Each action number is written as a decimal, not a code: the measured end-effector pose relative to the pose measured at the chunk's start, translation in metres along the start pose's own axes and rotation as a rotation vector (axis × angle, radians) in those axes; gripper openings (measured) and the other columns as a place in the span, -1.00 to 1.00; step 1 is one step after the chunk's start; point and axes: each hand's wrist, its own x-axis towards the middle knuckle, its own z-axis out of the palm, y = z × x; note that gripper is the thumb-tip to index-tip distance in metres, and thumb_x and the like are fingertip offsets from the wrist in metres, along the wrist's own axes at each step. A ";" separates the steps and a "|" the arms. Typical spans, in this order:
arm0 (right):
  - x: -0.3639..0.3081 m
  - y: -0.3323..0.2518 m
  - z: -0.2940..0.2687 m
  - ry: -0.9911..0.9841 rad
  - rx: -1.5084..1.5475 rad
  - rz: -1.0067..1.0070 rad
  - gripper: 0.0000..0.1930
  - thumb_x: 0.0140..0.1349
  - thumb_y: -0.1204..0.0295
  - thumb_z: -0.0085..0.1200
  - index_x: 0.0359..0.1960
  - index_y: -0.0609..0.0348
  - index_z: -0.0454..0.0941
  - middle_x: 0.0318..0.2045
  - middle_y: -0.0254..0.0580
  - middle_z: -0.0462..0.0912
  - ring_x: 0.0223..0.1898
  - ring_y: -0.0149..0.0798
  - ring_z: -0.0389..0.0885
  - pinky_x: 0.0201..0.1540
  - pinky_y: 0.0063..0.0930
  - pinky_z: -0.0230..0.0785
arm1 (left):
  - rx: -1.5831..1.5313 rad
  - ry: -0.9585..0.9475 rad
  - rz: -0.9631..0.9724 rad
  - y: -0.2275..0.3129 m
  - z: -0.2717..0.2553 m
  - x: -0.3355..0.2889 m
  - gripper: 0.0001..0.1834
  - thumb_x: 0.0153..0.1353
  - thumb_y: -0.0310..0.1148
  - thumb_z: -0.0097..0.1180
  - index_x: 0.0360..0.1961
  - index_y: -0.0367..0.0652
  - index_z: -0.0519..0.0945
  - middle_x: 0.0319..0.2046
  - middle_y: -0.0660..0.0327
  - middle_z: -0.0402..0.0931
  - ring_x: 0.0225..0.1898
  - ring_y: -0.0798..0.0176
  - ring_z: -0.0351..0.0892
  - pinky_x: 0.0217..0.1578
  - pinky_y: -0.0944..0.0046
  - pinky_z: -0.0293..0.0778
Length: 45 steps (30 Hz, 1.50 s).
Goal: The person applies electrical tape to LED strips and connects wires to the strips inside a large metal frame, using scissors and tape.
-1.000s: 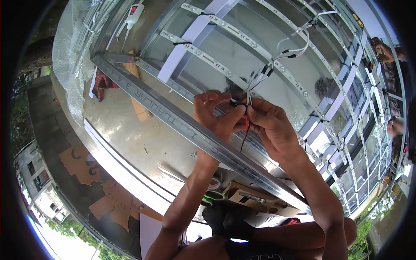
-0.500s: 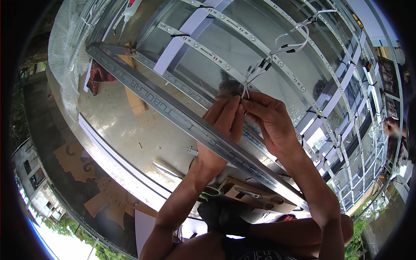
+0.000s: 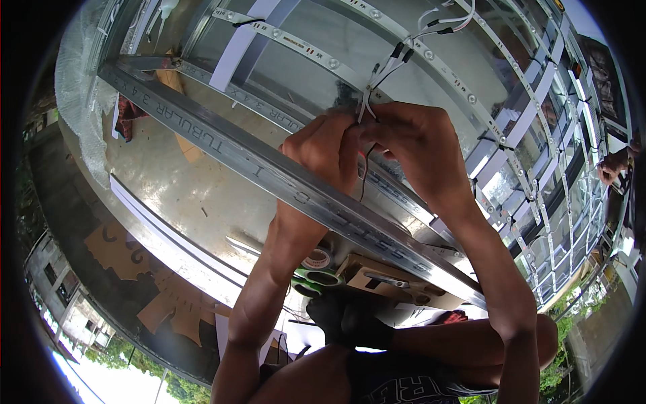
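Note:
Both of my hands meet at the thin white wires (image 3: 365,111) that come from the end of an LED strip (image 3: 296,44). My left hand (image 3: 321,149) reaches over a metal tube bar (image 3: 202,138) and pinches the wires from the left. From the other side, my right hand (image 3: 425,143) closes its fingers on the same wires. The fingertips hide the exact spot being held. A thin dark wire (image 3: 364,180) dangles beneath the hands. Black-sleeved connectors (image 3: 397,55) sit on the wires just above.
More LED strips (image 3: 471,97) cross pale slats on the metal frame to the right. A green tape roll (image 3: 318,277) and a piece of cardboard (image 3: 383,279) lie near my feet. Bubble wrap (image 3: 81,101) hangs at left. Another person's hand (image 3: 611,167) shows at far right.
The frame and strips have shifted up and left in the picture. My hands have drawn closer together around the wires, and the dangling dark wire has come into sight below them.

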 end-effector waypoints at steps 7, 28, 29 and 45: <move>-0.002 0.003 -0.002 0.104 -0.380 -0.190 -0.80 0.06 0.56 0.04 -0.31 0.47 0.57 -0.47 0.21 0.61 -0.42 0.11 0.64 -0.30 -0.33 0.46 | -0.312 -0.163 -0.340 -0.014 -0.010 0.006 -0.80 0.23 -0.44 0.08 -0.17 -0.29 0.60 -0.50 0.26 0.60 -0.63 0.55 0.38 -0.65 0.51 0.30; 0.007 -0.002 -0.004 -0.112 0.266 0.095 -0.79 0.07 0.70 0.12 -0.22 0.50 0.48 -0.35 -0.05 0.62 -0.34 -0.32 0.61 -0.26 -0.51 0.46 | -0.464 -0.040 -0.252 -0.010 0.000 -0.001 -0.79 0.24 -0.33 0.12 -0.25 -0.28 0.60 -0.57 0.27 0.53 -0.59 0.50 0.46 -0.62 0.47 0.39; 0.008 -0.002 -0.003 -0.088 0.260 0.081 -0.76 0.03 0.73 0.13 -0.22 0.53 0.48 -0.37 -0.03 0.62 -0.37 -0.31 0.61 -0.29 -0.51 0.46 | -0.545 0.093 -0.361 -0.004 0.004 -0.005 -0.77 0.24 -0.32 0.13 -0.27 -0.32 0.60 -0.53 0.20 0.58 -0.55 0.44 0.56 -0.56 0.42 0.51; 0.007 -0.001 -0.005 -0.153 0.527 0.245 -0.80 0.19 0.54 0.10 -0.19 0.38 0.45 -0.35 -0.09 0.57 -0.31 -0.29 0.60 -0.17 -0.47 0.47 | -0.009 0.133 0.042 0.015 0.008 -0.013 -0.84 0.25 -0.37 0.12 -0.34 -0.28 0.58 -0.62 0.24 0.55 -0.57 0.50 0.51 -0.58 0.41 0.42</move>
